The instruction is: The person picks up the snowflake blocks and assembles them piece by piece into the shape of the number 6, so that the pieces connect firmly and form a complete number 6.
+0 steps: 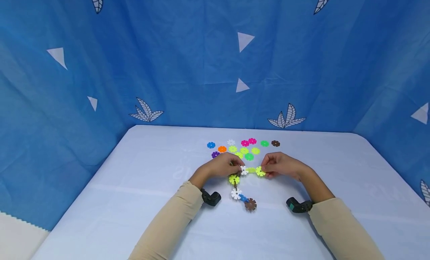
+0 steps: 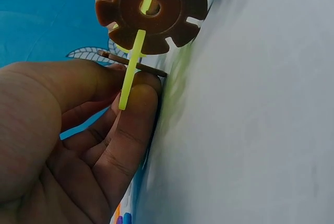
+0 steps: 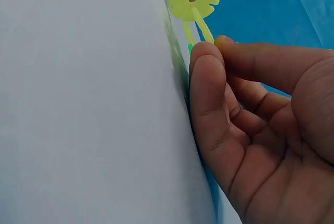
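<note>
A chain of notched plastic interlocking discs spans both hands. My left hand (image 1: pixel 222 166) pinches it near a white disc (image 1: pixel 244 170); in the left wrist view, thumb and finger meet at a thin brown disc (image 2: pixel 148 69) seen edge-on, beside a yellow one (image 2: pixel 131 72). Thumb and forefinger of my right hand (image 1: pixel 280 165) pinch the yellow end disc (image 1: pixel 260 171), and another yellow disc (image 3: pixel 194 0) is slotted onto it. From the left hand, the chain runs toward me through a yellow disc (image 1: pixel 234 179), a white one (image 1: pixel 236 194) and a blue one (image 1: pixel 243 198) to a brown disc (image 1: pixel 250 204).
Behind the hands, several loose discs lie on the white table (image 1: pixel 134 159), among them orange (image 1: pixel 222 149), blue (image 1: pixel 211 145), pink (image 1: pixel 252 141), green (image 1: pixel 264 143) and brown (image 1: pixel 275 143). A blue curtain (image 1: pixel 188 65) hangs along the table's far side.
</note>
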`<action>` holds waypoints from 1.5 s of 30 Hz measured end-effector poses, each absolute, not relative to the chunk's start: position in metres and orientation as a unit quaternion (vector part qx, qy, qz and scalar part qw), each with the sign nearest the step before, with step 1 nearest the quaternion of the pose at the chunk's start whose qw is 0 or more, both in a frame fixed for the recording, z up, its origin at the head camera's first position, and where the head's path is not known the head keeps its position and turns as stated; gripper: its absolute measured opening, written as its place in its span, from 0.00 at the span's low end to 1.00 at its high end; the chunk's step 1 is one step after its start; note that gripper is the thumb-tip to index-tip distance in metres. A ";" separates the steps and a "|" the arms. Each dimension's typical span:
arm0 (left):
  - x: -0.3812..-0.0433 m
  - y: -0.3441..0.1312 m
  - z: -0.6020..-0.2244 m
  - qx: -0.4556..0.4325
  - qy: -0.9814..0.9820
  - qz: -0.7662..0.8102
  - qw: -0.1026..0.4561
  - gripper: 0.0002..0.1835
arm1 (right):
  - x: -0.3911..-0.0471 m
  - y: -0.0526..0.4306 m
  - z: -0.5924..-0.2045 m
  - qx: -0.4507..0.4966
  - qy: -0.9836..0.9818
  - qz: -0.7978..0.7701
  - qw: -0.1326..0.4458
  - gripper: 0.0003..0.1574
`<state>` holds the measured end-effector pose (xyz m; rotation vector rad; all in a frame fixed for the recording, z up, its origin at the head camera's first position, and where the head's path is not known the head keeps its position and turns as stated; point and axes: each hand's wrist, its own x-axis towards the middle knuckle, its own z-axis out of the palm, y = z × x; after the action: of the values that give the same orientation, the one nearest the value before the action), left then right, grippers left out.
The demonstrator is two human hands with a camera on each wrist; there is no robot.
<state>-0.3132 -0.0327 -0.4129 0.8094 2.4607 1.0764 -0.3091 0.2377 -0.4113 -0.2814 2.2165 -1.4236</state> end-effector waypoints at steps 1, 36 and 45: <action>-0.313 -0.033 -0.413 0.284 0.865 0.379 0.168 0.10 | -0.309 0.238 -0.412 -0.105 0.809 -0.523 0.247 0.09; -0.301 -0.021 -0.417 0.231 0.858 0.434 0.150 0.08 | -0.300 0.220 -0.410 -0.121 0.841 -0.486 0.205 0.04; -0.298 -0.024 -0.415 0.230 0.858 0.434 0.152 0.08 | -0.302 0.226 -0.411 -0.137 0.826 -0.498 0.227 0.06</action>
<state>-0.2979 -0.0245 -0.4151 0.6593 2.4618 1.2466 -0.3015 0.2255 -0.4109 -0.3763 2.2763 -1.3716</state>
